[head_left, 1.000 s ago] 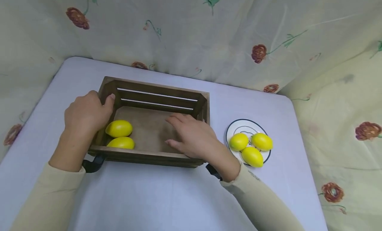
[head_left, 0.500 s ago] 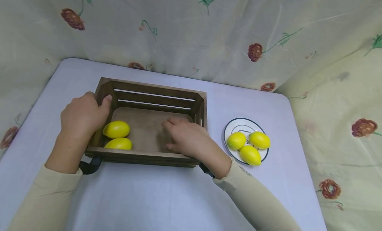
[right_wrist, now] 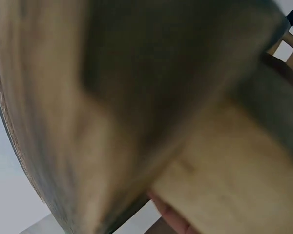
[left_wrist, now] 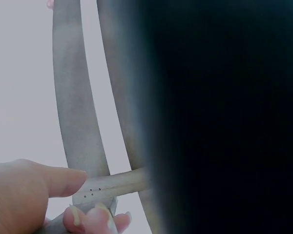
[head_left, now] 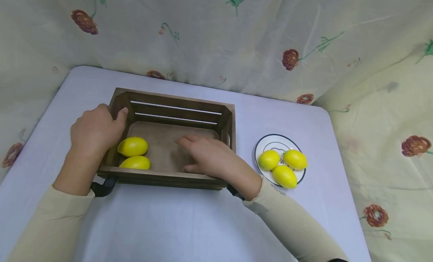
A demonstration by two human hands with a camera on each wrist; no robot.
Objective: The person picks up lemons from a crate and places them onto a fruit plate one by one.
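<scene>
A brown slatted wooden crate point(head_left: 169, 174) stands on the table, with two yellow lemons, one lemon point(head_left: 133, 146) behind the other lemon point(head_left: 136, 163), at its left end. My left hand point(head_left: 96, 129) grips the crate's left wall, thumb over the top edge. In the left wrist view, the thumb point(left_wrist: 63, 181) and fingertips lie on either side of a wooden corner. My right hand point(head_left: 213, 156) reaches over the front wall into the crate, fingers loosely bent above the floor, with no lemon showing in it. Blurred wood fills most of the right wrist view, with part of a finger point(right_wrist: 171, 214) below.
Right of the crate, a white plate point(head_left: 278, 141) with a dark rim bears three lemons point(head_left: 285, 176). A white cloth covers the table point(head_left: 162, 224). Floral curtains point(head_left: 203, 36) hang behind and at both sides. A black strap point(head_left: 104, 187) shows at my left wrist.
My right hand has moved lower and a little left inside the crate, its fingers less spread than at first. My left hand keeps its grip on the wall. The lemons stay in place.
</scene>
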